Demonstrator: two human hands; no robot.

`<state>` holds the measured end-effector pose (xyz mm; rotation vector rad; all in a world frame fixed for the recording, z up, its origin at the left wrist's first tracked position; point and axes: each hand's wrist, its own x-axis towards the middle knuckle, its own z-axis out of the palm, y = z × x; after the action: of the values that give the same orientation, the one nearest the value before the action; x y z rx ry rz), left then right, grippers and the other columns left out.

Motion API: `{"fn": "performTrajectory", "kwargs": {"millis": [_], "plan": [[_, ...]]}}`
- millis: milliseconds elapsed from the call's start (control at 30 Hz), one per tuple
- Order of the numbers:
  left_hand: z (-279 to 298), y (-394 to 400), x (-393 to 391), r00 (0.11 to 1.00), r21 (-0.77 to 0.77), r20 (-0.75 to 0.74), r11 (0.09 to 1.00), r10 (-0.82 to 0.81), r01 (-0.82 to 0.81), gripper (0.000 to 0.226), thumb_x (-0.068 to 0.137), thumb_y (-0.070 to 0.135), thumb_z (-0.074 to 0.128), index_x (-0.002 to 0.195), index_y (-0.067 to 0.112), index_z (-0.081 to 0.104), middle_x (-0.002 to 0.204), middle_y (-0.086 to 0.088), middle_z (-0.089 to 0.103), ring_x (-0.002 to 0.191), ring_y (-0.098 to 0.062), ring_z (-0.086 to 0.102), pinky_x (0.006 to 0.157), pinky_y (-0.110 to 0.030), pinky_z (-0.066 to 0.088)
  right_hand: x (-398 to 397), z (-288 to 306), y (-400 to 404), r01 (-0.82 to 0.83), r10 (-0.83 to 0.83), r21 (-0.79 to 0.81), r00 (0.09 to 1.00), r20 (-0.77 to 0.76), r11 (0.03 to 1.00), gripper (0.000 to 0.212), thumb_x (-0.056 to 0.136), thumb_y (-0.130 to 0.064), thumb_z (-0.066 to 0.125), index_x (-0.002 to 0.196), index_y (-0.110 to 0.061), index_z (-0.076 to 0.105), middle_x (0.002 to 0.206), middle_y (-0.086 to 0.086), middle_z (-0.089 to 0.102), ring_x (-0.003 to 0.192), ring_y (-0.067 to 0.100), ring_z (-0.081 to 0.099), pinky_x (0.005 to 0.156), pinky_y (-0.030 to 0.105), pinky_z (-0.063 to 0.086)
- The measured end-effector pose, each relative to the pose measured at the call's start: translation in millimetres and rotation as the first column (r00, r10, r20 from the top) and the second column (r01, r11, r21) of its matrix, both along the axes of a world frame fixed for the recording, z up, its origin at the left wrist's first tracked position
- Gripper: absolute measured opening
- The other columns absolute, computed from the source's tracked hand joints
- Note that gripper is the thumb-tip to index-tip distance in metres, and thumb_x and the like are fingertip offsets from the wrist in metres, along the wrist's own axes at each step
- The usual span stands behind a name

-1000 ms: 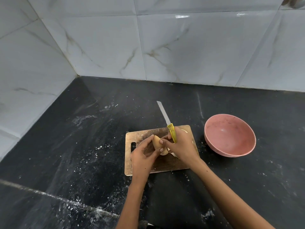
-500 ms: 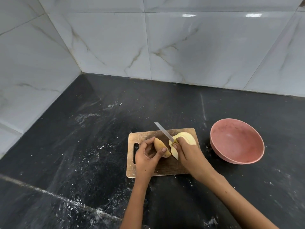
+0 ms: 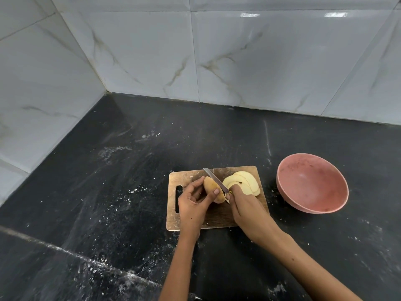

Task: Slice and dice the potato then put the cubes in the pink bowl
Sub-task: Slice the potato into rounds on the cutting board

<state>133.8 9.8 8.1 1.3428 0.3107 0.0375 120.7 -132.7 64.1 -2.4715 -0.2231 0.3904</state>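
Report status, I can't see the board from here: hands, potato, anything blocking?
Left hand holds potato; right hand grips knife, blade against it. Slices fanned on board. Pink bowl holds nothing; nothing blocking.

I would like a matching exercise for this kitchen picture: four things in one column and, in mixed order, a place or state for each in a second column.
Things:
1. round pink bowl
2. pale potato slices
3. unsliced brown-skinned potato piece
4. steel knife blade

Places or states:
A. held by the left hand
B. fanned on the wooden cutting board, right part
C. empty, right of the board
D. between potato piece and slices

Pairs: 1-C, 2-B, 3-A, 4-D
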Motion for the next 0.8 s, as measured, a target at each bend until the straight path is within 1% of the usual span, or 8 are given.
{"fn": "performTrajectory", "kwargs": {"millis": [167, 367, 433, 533, 633, 700, 800], "plan": [[1.4, -3.7, -0.3, 1.0, -0.045, 0.009, 0.999, 0.03, -0.029, 0.054, 0.061, 0.013, 0.08, 0.112, 0.012, 0.064, 0.117, -0.002, 0.067, 0.109, -0.013, 0.065, 0.087, -0.027, 0.055, -1.0, 3.1, 0.7, 0.01, -0.011, -0.022, 0.999, -0.032, 1.0, 0.01, 0.104, -0.03, 0.031, 0.102, -0.024, 0.038, 0.08, -0.008, 0.054, 0.068, 0.008, 0.053, 0.058, 0.024, 0.043], [-0.7, -4.7, -0.9, 0.999, -0.025, 0.001, 0.999, 0.042, -0.042, 0.053, 0.061, 0.018, 0.081, 0.112, 0.016, 0.065, 0.119, -0.003, 0.067, 0.111, -0.013, 0.064, 0.089, -0.029, 0.055, -1.7, 5.2, 2.3, 0.03, -0.031, -0.014, 0.999, -0.04, 0.999, 0.014, 0.104, -0.032, 0.029, 0.104, -0.023, 0.041, 0.086, -0.006, 0.057, 0.074, 0.01, 0.057, 0.066, 0.027, 0.049], [-1.1, -4.4, -1.2, 0.999, -0.029, 0.0, 0.999, 0.043, -0.043, 0.053, 0.061, 0.018, 0.082, 0.112, 0.016, 0.065, 0.12, -0.004, 0.067, 0.111, -0.014, 0.064, 0.09, -0.03, 0.054, -2.1, 5.4, 2.6, 0.03, -0.031, -0.015, 0.999, -0.042, 0.999, 0.015, 0.104, -0.032, 0.029, 0.103, -0.023, 0.041, 0.084, -0.007, 0.056, 0.073, 0.009, 0.056, 0.065, 0.026, 0.048], [-0.8, -4.5, -1.1, 0.999, -0.031, 0.0, 0.999, 0.043, -0.043, 0.053, 0.062, 0.017, 0.081, 0.112, 0.015, 0.065, 0.119, -0.004, 0.067, 0.112, -0.015, 0.064, 0.091, -0.031, 0.054, -1.1, 4.9, 2.6, 0.023, -0.024, -0.04, 0.999, -0.035, 0.999, 0.014, 0.104, -0.032, 0.029, 0.101, -0.024, 0.04, 0.081, -0.01, 0.052, 0.069, 0.007, 0.053, 0.057, 0.021, 0.042], [-1.3, -4.8, -0.3, 0.999, -0.021, 0.001, 0.999, 0.042, -0.042, 0.055, 0.062, 0.018, 0.082, 0.114, 0.014, 0.065, 0.119, -0.005, 0.067, 0.112, -0.015, 0.064, 0.091, -0.031, 0.054, 0.3, 4.6, 2.4, 0.015, -0.017, -0.059, 0.999, -0.033, 0.998, 0.013, 0.104, -0.032, 0.029, 0.102, -0.024, 0.039, 0.083, -0.009, 0.053, 0.069, 0.005, 0.052, 0.055, 0.018, 0.039], [-1.8, -5.4, 0.4, 0.999, -0.026, -0.001, 0.999, 0.048, -0.048, 0.056, 0.061, 0.019, 0.082, 0.115, 0.013, 0.065, 0.118, -0.005, 0.068, 0.111, -0.015, 0.064, 0.091, -0.03, 0.054, 0.7, 5.0, 1.8, 0.014, -0.017, -0.068, 0.999, -0.038, 0.998, 0.013, 0.104, -0.032, 0.03, 0.102, -0.024, 0.04, 0.085, -0.007, 0.055, 0.071, 0.006, 0.054, 0.058, 0.019, 0.041], [-2.6, -5.9, 1.5, 0.999, -0.016, 0.002, 0.999, 0.05, -0.05, 0.057, 0.061, 0.018, 0.082, 0.115, 0.012, 0.065, 0.116, -0.005, 0.068, 0.11, -0.015, 0.064, 0.09, -0.028, 0.054, 1.0, 4.8, 1.4, 0.022, -0.025, -0.087, 0.999, -0.034, 0.996, 0.013, 0.104, -0.033, 0.03, 0.101, -0.025, 0.04, 0.086, -0.005, 0.057, 0.075, 0.007, 0.056, 0.065, 0.024, 0.048]]}}
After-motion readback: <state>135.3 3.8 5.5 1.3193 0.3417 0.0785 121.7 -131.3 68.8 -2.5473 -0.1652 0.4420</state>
